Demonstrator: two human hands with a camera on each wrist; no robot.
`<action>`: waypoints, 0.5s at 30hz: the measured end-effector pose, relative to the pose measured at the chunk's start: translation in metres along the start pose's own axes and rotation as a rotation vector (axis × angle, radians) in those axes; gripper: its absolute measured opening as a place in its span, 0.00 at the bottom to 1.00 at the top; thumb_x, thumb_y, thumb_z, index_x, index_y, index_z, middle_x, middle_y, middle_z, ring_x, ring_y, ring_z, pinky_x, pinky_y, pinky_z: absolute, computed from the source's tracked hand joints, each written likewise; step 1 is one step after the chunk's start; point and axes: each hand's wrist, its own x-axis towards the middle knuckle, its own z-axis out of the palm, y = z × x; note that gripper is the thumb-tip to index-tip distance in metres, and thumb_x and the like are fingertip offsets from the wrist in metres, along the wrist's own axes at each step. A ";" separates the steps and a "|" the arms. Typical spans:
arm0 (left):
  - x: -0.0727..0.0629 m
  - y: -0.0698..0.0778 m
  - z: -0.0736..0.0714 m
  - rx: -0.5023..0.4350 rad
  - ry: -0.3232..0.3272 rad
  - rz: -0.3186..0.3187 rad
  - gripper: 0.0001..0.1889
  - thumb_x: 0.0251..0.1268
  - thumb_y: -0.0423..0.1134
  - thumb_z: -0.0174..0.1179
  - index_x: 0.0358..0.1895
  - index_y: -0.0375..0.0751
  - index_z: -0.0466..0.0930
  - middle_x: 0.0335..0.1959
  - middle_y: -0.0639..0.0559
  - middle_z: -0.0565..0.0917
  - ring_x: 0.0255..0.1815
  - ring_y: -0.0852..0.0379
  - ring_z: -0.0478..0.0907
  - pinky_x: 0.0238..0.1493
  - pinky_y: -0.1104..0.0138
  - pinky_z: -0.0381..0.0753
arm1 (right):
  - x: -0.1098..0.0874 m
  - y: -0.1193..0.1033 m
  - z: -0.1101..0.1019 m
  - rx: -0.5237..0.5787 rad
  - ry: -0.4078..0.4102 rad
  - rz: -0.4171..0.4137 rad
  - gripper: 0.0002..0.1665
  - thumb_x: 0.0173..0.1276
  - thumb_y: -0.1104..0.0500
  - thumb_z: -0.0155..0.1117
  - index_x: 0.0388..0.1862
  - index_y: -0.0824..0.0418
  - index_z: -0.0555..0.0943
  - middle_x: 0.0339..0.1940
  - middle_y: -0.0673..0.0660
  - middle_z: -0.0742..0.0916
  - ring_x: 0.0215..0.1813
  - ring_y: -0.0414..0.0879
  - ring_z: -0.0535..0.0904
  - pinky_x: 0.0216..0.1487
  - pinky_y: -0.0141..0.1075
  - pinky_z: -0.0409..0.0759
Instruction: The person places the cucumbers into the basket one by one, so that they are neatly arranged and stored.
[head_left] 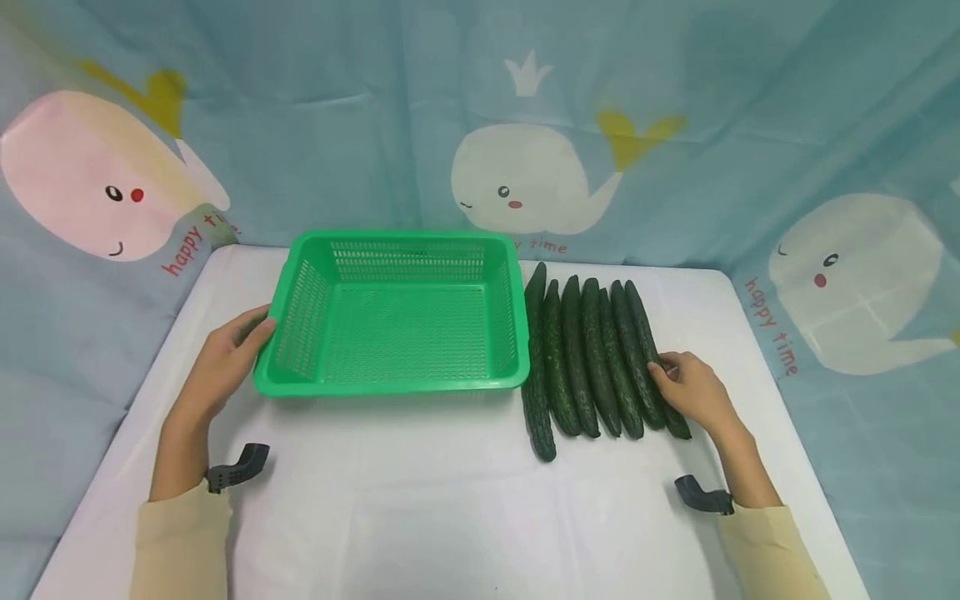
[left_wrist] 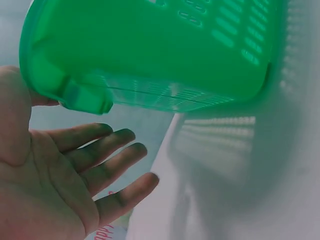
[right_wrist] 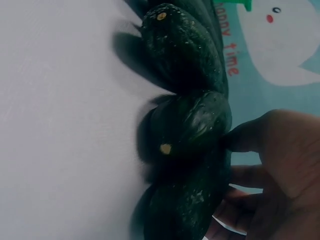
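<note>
In the head view a green plastic basket (head_left: 408, 333) stands on the white table, nothing inside it. My left hand (head_left: 225, 354) is at its left side, with the thumb by the rim. The left wrist view shows the fingers (left_wrist: 115, 167) extended and spread below the rim. Right of the basket several dark green cucumbers (head_left: 592, 358) lie side by side, lengthwise away from me. With thumb and fingers my right hand (head_left: 697, 387) pinches the rightmost cucumber (head_left: 643, 327) near its front half; its fingertips are partly hidden.
A white cloth covers the table (head_left: 450, 500). Blue curtains (head_left: 337, 150) printed with whales hang behind it and on both sides. A dark bracket is on each wrist, the left one (head_left: 240, 468) and the right one (head_left: 703, 497).
</note>
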 end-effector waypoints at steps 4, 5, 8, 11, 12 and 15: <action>0.005 -0.004 -0.001 -0.028 -0.023 -0.026 0.35 0.88 0.56 0.40 0.83 0.33 0.59 0.64 0.46 0.79 0.53 0.70 0.76 0.58 0.70 0.78 | 0.002 0.001 -0.002 0.010 -0.027 0.009 0.34 0.85 0.48 0.55 0.68 0.80 0.75 0.51 0.77 0.86 0.51 0.70 0.86 0.51 0.66 0.86; 0.005 -0.006 -0.001 -0.041 -0.026 -0.029 0.35 0.88 0.56 0.40 0.83 0.33 0.59 0.60 0.54 0.80 0.49 0.76 0.73 0.52 0.76 0.74 | 0.002 0.001 -0.003 0.012 -0.040 0.014 0.35 0.85 0.48 0.55 0.68 0.80 0.75 0.51 0.78 0.86 0.51 0.71 0.86 0.51 0.66 0.86; 0.006 -0.011 0.001 -0.092 -0.040 -0.017 0.36 0.88 0.56 0.39 0.83 0.31 0.57 0.48 0.70 0.79 0.43 0.78 0.76 0.44 0.82 0.76 | 0.003 0.001 -0.006 0.017 -0.079 0.039 0.36 0.85 0.47 0.54 0.69 0.81 0.73 0.53 0.79 0.85 0.53 0.73 0.85 0.52 0.67 0.85; 0.008 -0.015 0.004 -0.132 -0.046 0.007 0.35 0.89 0.56 0.37 0.80 0.29 0.61 0.37 0.73 0.81 0.34 0.71 0.81 0.38 0.79 0.81 | 0.003 0.001 -0.009 0.055 -0.116 0.070 0.36 0.86 0.48 0.53 0.71 0.80 0.71 0.58 0.80 0.83 0.59 0.75 0.82 0.56 0.67 0.84; 0.008 -0.015 0.005 -0.140 -0.046 0.013 0.35 0.89 0.56 0.36 0.79 0.29 0.63 0.34 0.72 0.82 0.31 0.69 0.81 0.36 0.77 0.82 | 0.002 0.001 -0.011 0.066 -0.125 0.079 0.35 0.86 0.49 0.52 0.72 0.80 0.70 0.59 0.81 0.82 0.60 0.75 0.81 0.57 0.68 0.83; 0.009 -0.017 0.008 -0.166 -0.041 0.012 0.36 0.89 0.58 0.34 0.77 0.27 0.65 0.32 0.71 0.82 0.29 0.68 0.82 0.33 0.76 0.83 | 0.000 0.000 -0.015 0.095 -0.154 0.103 0.35 0.86 0.50 0.52 0.74 0.81 0.69 0.63 0.81 0.80 0.64 0.77 0.79 0.61 0.68 0.82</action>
